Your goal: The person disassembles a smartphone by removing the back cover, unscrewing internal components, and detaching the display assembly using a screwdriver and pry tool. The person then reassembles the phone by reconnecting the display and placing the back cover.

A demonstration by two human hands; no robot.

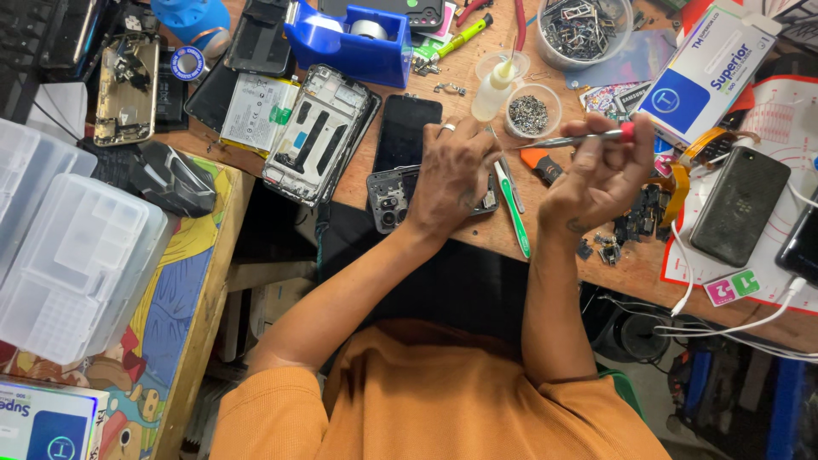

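While my left hand (pixel 452 175) presses the opened phone body (pixel 394 198) flat on the surface (pixel 477 243) so it can't slide, my right hand (pixel 601 175) is clamped on a red-capped screwdriver (pixel 588 136). Tip angles toward the phone; screw dish (pixel 532 109) sits just behind, within reach.

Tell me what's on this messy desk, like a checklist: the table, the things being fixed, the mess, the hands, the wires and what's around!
Surface: wooden table, crowded.
Job's things: opened phone body under the left hand; red-tipped screwdriver in the right hand, its tip pointing toward the left hand.
Clutter: bare phone frame, phone battery, blue tape dispenser, small cup of screws, green tweezers, black phone on a white-and-red mat.
Fingers: left ones bent over the phone body; right ones curled round the screwdriver.
Cables: white cable trailing off the table edge.
Surroundings: clear plastic trays on a side table with cartoon pictures.
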